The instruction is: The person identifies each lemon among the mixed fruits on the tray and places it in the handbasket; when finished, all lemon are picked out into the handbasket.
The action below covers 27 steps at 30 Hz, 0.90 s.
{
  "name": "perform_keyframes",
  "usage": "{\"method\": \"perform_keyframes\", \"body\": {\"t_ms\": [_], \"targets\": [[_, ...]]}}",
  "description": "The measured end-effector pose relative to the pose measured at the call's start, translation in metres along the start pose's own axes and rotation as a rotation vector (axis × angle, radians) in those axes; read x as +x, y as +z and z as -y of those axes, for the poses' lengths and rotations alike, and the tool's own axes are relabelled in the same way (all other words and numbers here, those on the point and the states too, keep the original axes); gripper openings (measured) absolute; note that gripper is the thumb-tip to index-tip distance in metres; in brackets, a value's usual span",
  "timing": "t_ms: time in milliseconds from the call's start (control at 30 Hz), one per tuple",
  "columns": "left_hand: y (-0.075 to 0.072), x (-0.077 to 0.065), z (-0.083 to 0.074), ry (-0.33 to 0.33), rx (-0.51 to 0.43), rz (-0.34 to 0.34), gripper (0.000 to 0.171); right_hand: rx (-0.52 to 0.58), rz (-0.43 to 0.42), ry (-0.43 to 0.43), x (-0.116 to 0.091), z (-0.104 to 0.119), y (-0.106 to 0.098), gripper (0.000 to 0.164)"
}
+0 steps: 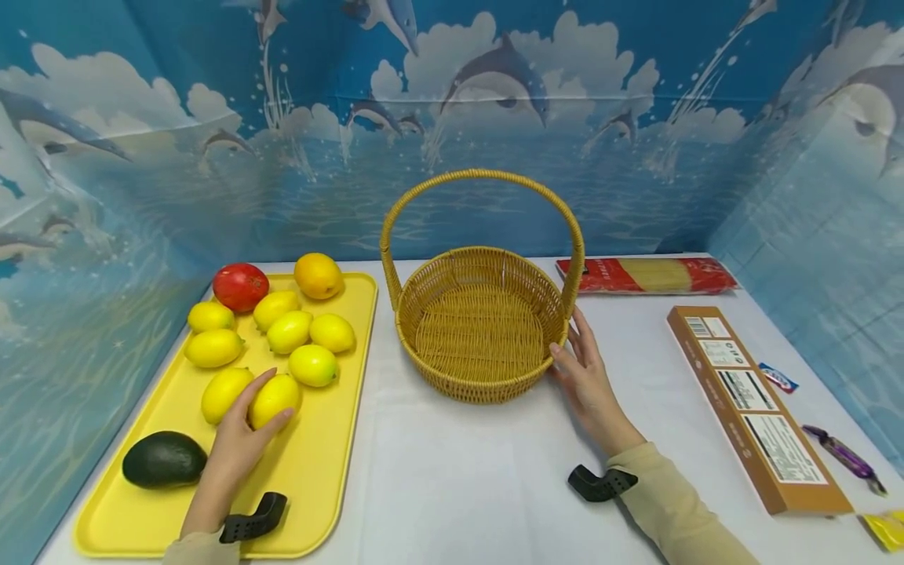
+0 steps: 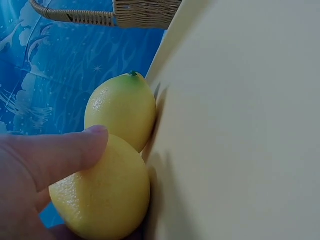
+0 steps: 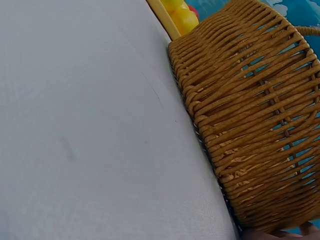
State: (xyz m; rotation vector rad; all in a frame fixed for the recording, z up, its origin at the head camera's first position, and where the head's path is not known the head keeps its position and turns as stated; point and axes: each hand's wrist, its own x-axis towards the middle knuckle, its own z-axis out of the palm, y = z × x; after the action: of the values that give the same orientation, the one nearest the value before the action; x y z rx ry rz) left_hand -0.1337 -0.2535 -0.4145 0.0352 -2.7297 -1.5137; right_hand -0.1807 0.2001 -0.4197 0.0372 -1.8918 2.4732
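Note:
My left hand (image 1: 238, 439) holds a yellow lemon (image 1: 278, 399) on the yellow tray (image 1: 321, 479), thumb on one side and fingers on the other. In the left wrist view the thumb lies across this lemon (image 2: 107, 192), and a second, green-tipped lemon (image 2: 122, 107) touches it. Several more lemons (image 1: 289, 332) lie farther up the tray. A dark green avocado (image 1: 165, 459) rests by my left wrist. My right hand (image 1: 592, 392) grips the right side of a woven basket (image 1: 487, 384), thumb at the rim and fingers outside; the right wrist view shows only a bit of that hand.
An orange (image 1: 318, 275) and a red fruit (image 1: 241, 286) sit at the tray's far end. Right of the basket lie a red noodle packet (image 1: 646, 275), a long brown box (image 1: 759, 408) and small wrapped snacks (image 1: 843, 457). The basket's tall handle (image 1: 482, 174) stands upright.

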Motion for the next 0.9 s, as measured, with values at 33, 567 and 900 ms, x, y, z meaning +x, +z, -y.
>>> {"method": "perform_keyframes", "body": {"t_ms": [33, 567, 900], "targets": [[0.000, 0.000, 0.000, 0.002, -0.011, 0.001, 0.068, -0.002, 0.001, -0.002, 0.000, 0.000, 0.000, 0.071], [-0.017, -0.016, -0.064, 0.030, -0.313, 0.086, 0.064, -0.013, 0.017, -0.014, -0.003, -0.002, 0.003, 0.071], [0.028, 0.017, -0.175, 0.247, -0.480, 0.304, 0.060, -0.023, 0.005, -0.001, -0.001, -0.004, -0.001, 0.070]]}}
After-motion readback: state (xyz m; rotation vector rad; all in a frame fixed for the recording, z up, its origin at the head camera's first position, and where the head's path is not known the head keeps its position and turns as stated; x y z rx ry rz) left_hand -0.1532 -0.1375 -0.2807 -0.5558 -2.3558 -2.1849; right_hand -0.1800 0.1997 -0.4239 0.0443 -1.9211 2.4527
